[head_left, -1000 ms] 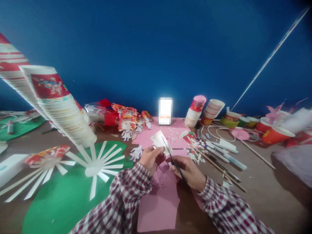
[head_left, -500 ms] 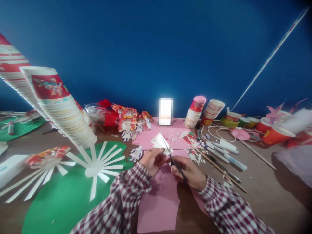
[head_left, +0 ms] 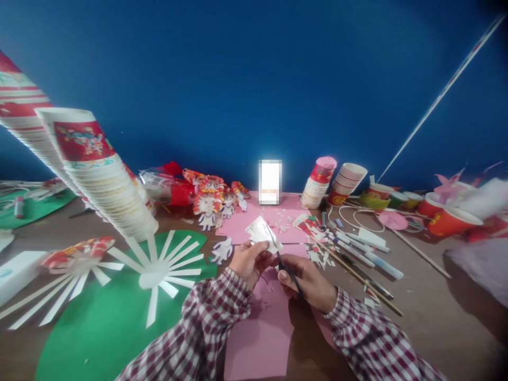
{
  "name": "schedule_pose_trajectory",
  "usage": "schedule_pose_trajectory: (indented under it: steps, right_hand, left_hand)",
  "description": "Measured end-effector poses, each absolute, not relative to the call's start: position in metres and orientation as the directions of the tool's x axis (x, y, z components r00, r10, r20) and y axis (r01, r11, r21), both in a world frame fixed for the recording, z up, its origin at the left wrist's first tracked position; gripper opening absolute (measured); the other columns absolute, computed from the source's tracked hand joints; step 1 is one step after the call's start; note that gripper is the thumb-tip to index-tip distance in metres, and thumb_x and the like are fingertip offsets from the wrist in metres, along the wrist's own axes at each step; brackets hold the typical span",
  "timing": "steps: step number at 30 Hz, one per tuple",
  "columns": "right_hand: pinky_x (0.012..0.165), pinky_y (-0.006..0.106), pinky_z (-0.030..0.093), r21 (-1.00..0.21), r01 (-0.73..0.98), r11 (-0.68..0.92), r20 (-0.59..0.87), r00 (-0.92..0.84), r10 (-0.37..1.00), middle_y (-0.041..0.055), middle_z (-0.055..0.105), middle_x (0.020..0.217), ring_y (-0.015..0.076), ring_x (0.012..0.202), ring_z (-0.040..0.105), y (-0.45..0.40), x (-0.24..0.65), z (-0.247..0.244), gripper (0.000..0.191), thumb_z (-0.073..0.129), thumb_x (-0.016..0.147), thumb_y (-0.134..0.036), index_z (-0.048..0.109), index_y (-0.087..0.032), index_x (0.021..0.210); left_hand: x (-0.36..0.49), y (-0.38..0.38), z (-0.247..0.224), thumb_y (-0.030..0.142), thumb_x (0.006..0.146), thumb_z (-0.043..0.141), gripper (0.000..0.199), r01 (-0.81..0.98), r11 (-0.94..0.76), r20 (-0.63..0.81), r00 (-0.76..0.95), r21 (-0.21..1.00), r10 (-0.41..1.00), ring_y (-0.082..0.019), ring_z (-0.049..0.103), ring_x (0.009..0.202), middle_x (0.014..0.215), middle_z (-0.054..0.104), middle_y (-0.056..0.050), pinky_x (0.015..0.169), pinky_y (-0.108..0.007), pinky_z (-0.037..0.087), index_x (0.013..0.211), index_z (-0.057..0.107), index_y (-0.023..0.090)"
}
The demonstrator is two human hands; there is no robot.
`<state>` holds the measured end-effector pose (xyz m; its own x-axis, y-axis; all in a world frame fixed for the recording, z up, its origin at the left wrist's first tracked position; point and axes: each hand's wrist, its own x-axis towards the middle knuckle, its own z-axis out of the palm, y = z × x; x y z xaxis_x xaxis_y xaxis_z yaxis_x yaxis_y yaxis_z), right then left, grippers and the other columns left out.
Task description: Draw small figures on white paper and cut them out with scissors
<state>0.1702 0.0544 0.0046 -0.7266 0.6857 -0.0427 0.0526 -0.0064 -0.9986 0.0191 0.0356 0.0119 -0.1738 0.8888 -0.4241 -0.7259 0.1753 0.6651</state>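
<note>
Between thumb and fingers my left hand (head_left: 251,260) pinches a small piece of white paper (head_left: 257,229) that carries faint drawn lines. My right hand (head_left: 307,281) is closed around the dark handles of a pair of scissors (head_left: 290,272). The scissor blades lie at the right side of the paper, pointing up and away from me. Whether they are parted is too small to make out. Pink paper (head_left: 260,338) lies beneath both hands. A white cut-out figure (head_left: 222,250) rests on the table just left of my left hand.
Fanned white paper strips (head_left: 153,276) lie on a green sheet (head_left: 99,323) at left, near a tall leaning stack of paper cups (head_left: 107,180). Pens (head_left: 357,248), a wooden stick (head_left: 361,278) and paper scraps (head_left: 317,255) lie to the right. More cup stacks (head_left: 345,182) stand behind.
The paper has turned or shifted very slightly in my left hand beside the blades. Both hands keep their hold and stay in almost the same place.
</note>
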Motion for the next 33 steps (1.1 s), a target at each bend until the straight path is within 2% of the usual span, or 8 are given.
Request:
schedule_pose_trajectory:
  steps: [11, 17, 25, 33]
  right_hand:
    - [0.042, 0.018, 0.028, -0.990, 0.100, 0.103, 0.002, -0.705, 0.710, -0.0042, 0.043, 0.060, 0.0053, 0.046, 0.036, 0.0547, 0.1711, 0.0074, 0.036, 0.060, 0.077, -0.043, 0.057, -0.010, 0.093]
    - [0.043, 0.019, 0.029, -0.987, 0.116, 0.113, 0.000, -0.698, 0.717, -0.0044, 0.043, 0.060, 0.0059, 0.047, 0.035, 0.0545, 0.1701, 0.0089, 0.037, 0.058, 0.078, -0.045, 0.057, -0.012, 0.093]
    - [0.044, 0.020, 0.033, -0.971, 0.160, 0.177, 0.023, -0.676, 0.736, -0.0033, 0.045, 0.059, 0.0085, 0.049, 0.040, 0.0533, 0.1701, 0.0071, 0.033, 0.056, 0.080, -0.044, 0.058, -0.014, 0.093]
    - [0.048, 0.022, 0.041, -0.959, 0.182, 0.218, 0.051, -0.647, 0.761, -0.0007, 0.051, 0.063, 0.0113, 0.054, 0.046, 0.0533, 0.1687, 0.0078, 0.030, 0.057, 0.079, -0.043, 0.059, -0.016, 0.091]
  left_hand:
    - [0.0213, 0.0348, 0.0121, 0.012, 0.055, 0.072, 0.017, -0.718, 0.115, -0.354, -0.192, 0.686, 0.915, -0.009, 0.056, 0.044, 0.050, 0.058, 0.002, 0.047, -0.020, 0.051, 0.059, 0.056, 0.012]
    - [0.0228, 0.0356, 0.0125, 0.013, 0.055, 0.073, 0.018, -0.722, 0.118, -0.369, -0.200, 0.682, 0.907, -0.009, 0.055, 0.043, 0.047, 0.057, 0.003, 0.046, -0.020, 0.051, 0.060, 0.056, 0.012]
    - [0.0234, 0.0367, 0.0116, 0.011, 0.059, 0.072, 0.015, -0.727, 0.124, -0.398, -0.218, 0.675, 0.891, -0.008, 0.057, 0.046, 0.050, 0.058, 0.003, 0.044, -0.016, 0.048, 0.063, 0.057, 0.012]
    - [0.0245, 0.0342, 0.0152, 0.014, 0.061, 0.071, 0.015, -0.706, 0.156, -0.418, -0.213, 0.690, 0.883, -0.008, 0.058, 0.047, 0.049, 0.058, 0.003, 0.048, -0.015, 0.050, 0.064, 0.056, 0.013]
